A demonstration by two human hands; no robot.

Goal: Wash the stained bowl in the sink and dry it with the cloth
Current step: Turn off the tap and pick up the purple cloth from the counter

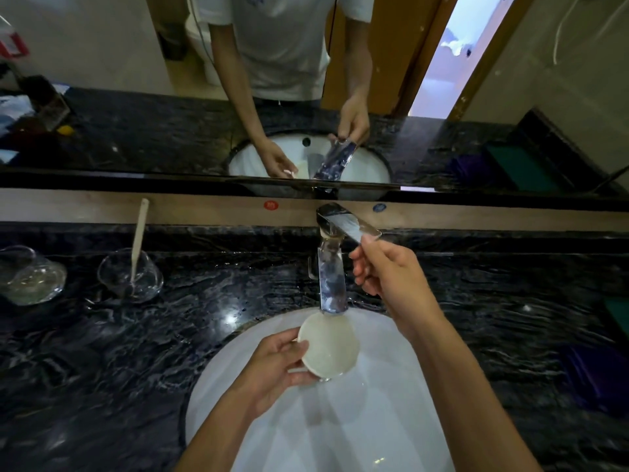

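The left hand (272, 364) is holding the small white bowl (328, 345) over the white sink (391, 420), its grip closed around the near-left rim with the thumb lying on the edge. The bowl is sitting tilted directly under the chrome faucet (332, 277) spout. The right hand (391, 270) is pinching the faucet's lever (350, 223) above the spout. Left of the faucet, two glass bowls (131, 275) are standing on the dark marble tabletop (102, 352), one holding a spoon (139, 236).

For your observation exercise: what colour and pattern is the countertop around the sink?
Black marble-like stone countertop with pale grey-white veining, clearest in the head view.
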